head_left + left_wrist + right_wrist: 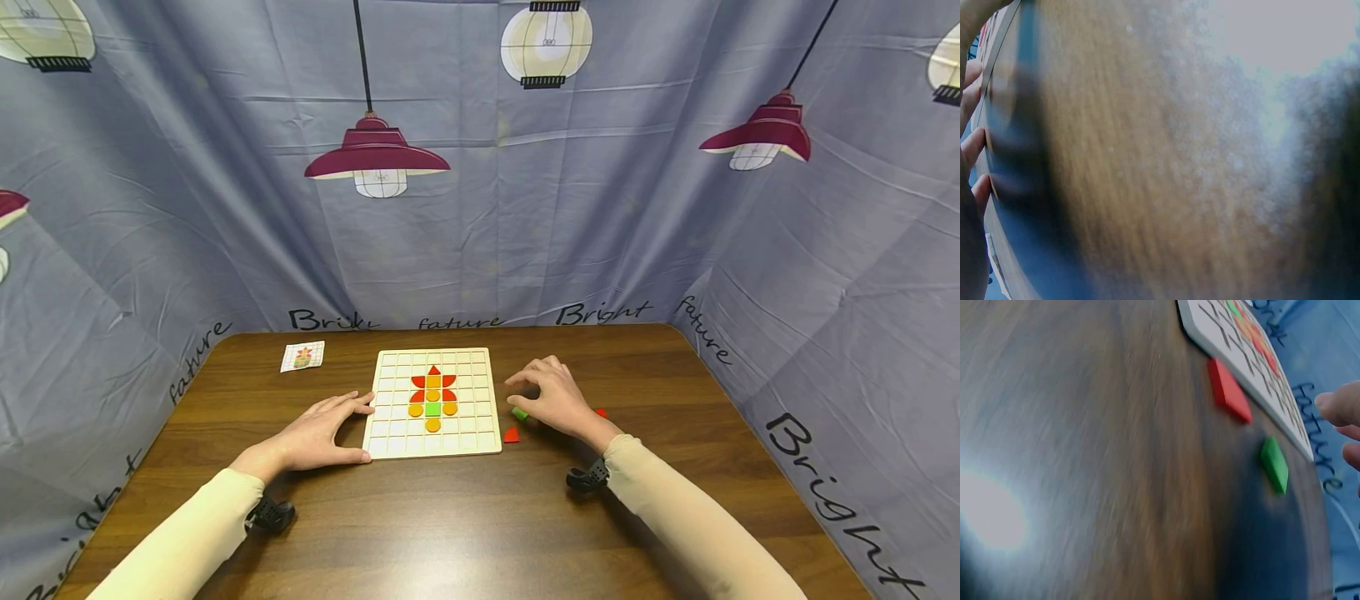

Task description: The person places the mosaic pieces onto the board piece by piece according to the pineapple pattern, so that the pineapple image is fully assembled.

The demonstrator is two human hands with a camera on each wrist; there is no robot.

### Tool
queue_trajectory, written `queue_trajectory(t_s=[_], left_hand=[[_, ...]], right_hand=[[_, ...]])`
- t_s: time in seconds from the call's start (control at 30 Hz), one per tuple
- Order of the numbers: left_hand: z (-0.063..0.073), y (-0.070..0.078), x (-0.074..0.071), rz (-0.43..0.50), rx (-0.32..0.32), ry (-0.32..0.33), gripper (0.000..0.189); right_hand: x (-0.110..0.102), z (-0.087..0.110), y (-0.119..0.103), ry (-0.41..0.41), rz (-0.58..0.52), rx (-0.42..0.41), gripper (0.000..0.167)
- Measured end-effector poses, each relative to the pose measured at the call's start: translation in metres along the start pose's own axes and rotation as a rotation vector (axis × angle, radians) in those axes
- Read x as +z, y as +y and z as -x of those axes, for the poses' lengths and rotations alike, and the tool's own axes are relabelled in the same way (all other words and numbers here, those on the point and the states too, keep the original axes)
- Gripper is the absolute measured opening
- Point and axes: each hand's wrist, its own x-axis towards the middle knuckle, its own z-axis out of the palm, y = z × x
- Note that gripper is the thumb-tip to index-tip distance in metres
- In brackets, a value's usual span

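Observation:
A cream gridded board (472,433) lies on the table, with red, orange and green tiles forming a flower-like pattern in its middle. My left hand (326,432) rests at the board's left side, fingertips and thumb touching its edge. To the right of the board, my right hand (551,398) hovers with fingers bent and thumb apart; nothing shows between them. Under its thumb lies a green tile (1274,465), partly covered in the head view. A red tile with a curved side (512,435) sits beside the board's lower right edge. The left wrist view is mostly blurred table.
A small printed card (303,357) with a similar flower picture lies at the table's back left. Another red piece (601,412) shows just past the right wrist. A patterned curtain (450,250) hangs around the wooden table (420,525).

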Motion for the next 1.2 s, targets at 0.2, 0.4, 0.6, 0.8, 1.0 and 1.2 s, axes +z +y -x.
queue_trajectory(t_s=[0.2,0.4,0.6,0.8,1.0,1.2], left_hand=[[0.0,0.0,0.0,-0.007,0.013,0.008,0.086],[-0.001,-0.001,0.0,-0.006,0.012,0.009,0.085],[-0.001,-0.002,0.002,-0.003,0.01,0.006,0.085],[-0.001,-0.003,0.002,-0.001,0.012,0.009,0.086],[-0.001,-0.003,0.002,-0.001,0.013,0.005,0.087],[-0.001,-0.003,0.002,0.002,0.007,0.001,0.088]], right_hand=[[-0.004,0.015,0.013,-0.02,0.077,0.049,0.035],[0.0,0.022,0.015,-0.043,0.17,0.068,0.043],[0.004,0.024,0.014,-0.006,0.196,0.057,0.039],[0.006,0.023,0.013,-0.003,0.187,0.062,0.032],[0.007,0.023,0.014,-0.012,0.181,0.065,0.028],[0.008,0.023,0.015,-0.008,0.181,0.054,0.023]])
